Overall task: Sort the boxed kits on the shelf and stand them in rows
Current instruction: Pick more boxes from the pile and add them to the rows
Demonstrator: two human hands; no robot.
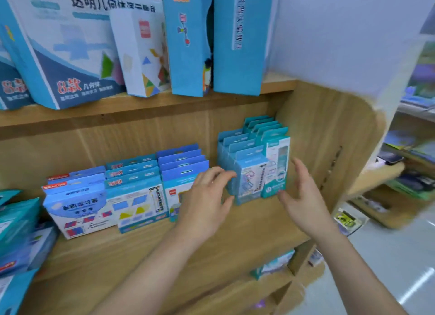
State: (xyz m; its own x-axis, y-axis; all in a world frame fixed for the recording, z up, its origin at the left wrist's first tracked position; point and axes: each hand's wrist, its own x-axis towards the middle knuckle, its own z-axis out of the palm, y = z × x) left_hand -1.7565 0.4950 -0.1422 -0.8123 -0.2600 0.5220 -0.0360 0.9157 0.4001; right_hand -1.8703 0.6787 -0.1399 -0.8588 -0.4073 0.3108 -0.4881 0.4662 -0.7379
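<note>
Several rows of small blue boxed kits stand upright on the wooden shelf (247, 232). Two rows sit at the far right: a light-blue row (244, 173) and a teal row (276, 164) against the shelf's side wall. My left hand (204, 201) reaches in, its fingertips touching the left side of the light-blue row's front box. My right hand (303, 194) is spread, just to the right of the teal row's front box, holding nothing. Left of my hands stand three more rows (136, 197), partly hidden by my left hand.
The upper shelf (141, 107) carries large blue and white boxes (66, 51). More teal boxes (16, 232) crowd the left edge. The wooden side wall (329, 150) closes the shelf at the right. Beyond it are floor and another display.
</note>
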